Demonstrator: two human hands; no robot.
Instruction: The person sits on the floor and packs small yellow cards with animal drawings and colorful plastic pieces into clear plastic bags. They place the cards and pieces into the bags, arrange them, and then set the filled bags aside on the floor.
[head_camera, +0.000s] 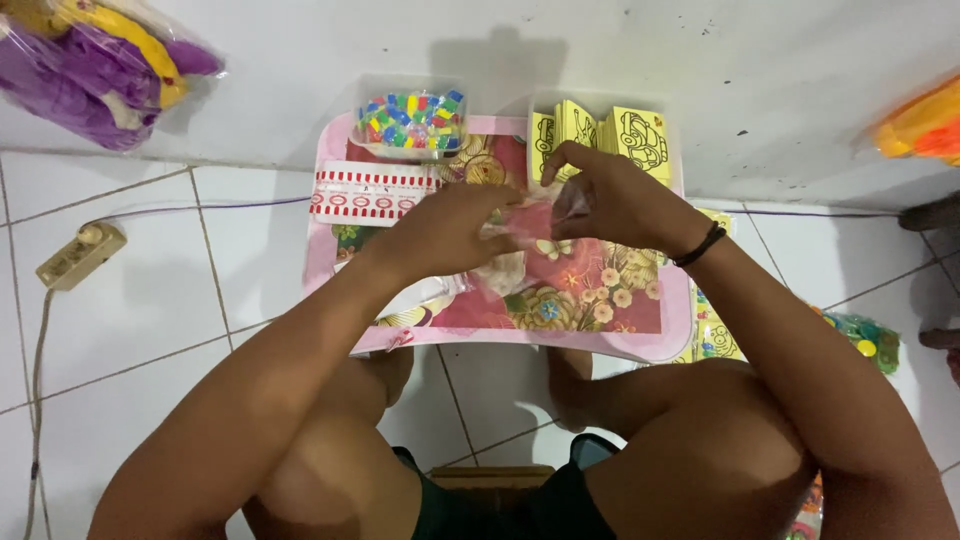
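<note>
Looking down from the head camera, the person sits low on a tiled floor with both hands over a small pink table (640, 345) that has a flowery red top. The left hand (445, 232) and right hand (610, 200) meet in the middle, and between them is a small clear plastic bag (535, 215), thin, crinkly and see-through, with the table's pattern showing through it. It's held just above the tabletop, near the back half. The right hand's fingers are curled in and pinching the bag's upper edge; the left hand's fingers are bunched together on the bag's other side, though I can't tell exactly how they grip. There's a dark band on the right wrist. At the table's far edge sits a clear tub of colourful beads (412, 120), and beside it a clear box of yellow picture cards (605, 135). A red-and-white paper strip (370, 193) lies just left of the hands.
</note>
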